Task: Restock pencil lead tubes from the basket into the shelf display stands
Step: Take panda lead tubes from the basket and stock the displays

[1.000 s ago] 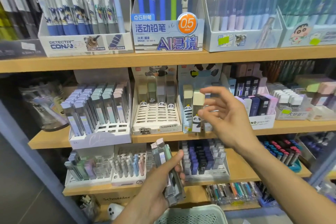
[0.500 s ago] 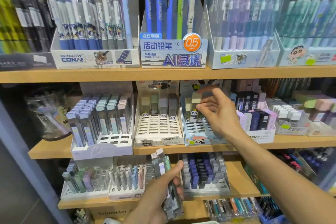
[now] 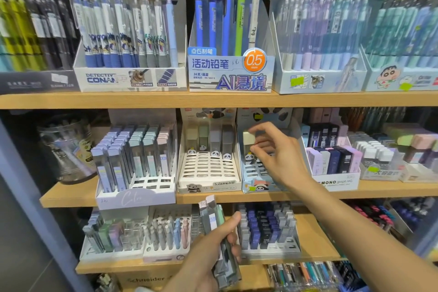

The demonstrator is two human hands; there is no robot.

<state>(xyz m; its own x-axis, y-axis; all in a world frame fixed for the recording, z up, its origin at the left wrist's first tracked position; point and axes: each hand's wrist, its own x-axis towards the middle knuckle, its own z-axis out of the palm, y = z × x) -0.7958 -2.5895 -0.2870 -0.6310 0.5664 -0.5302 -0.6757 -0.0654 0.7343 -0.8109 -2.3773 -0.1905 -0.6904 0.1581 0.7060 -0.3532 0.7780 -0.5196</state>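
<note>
Whereas a second ago carried loose, panda lead tube [image 3: 248, 147] now seated in blue panda stand [image 3: 257, 179], right hand [image 3: 277, 156] fingers still pinching it; left hand [image 3: 211, 253] unchanged, gripping tube bundle [image 3: 219, 242].

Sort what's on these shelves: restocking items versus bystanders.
In the job: right hand at cream-capped tube, blue panda stand; left hand holding tube bundle.
Bystanders: pencil boxes, glass jar, MONO box.

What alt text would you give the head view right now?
The right hand sets a cream-capped clear lead tube into the blue panda display stand on the middle wooden shelf. The left hand grips a bundle of clear lead tubes below.
</note>
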